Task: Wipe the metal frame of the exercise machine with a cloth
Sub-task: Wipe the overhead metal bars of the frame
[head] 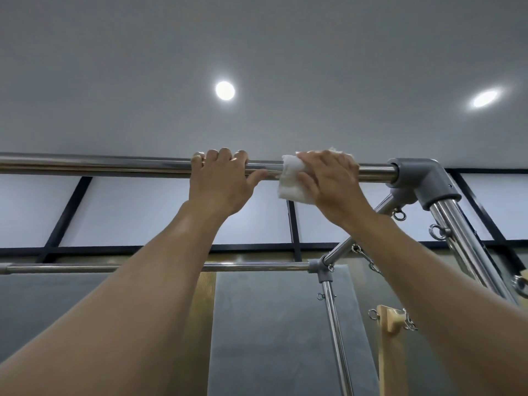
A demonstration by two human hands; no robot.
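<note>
Head view, looking up. Your left hand [221,181] hangs on the shiny horizontal steel top bar [114,165] of the frame. Its fingers [218,155] are curled over the top and the thumb is underneath, so it is clamped on the bar.

Your right hand [331,184] is just beside it to the right, holding a white folded cloth [291,178] wrapped against the same bar. Those fingers are curled over cloth and bar together, with the thumb lying on the cloth's hanging lower edge. The cloth sits on the bar between your left hand and the grey plastic elbow joint [423,178] at the bar's right end. Its left edge pokes out from under your hand, with a short bare stretch of bar between it and your left thumb.

A chrome upright post [468,247] drops from the elbow, with metal eye bolts [398,214] on the frame nearby. A thinner lower steel bar [171,267] runs across behind your forearms into a small grey joint [320,267]. A pale wooden block [390,318] hangs lower right. Two round ceiling lights [225,90] glow overhead.
</note>
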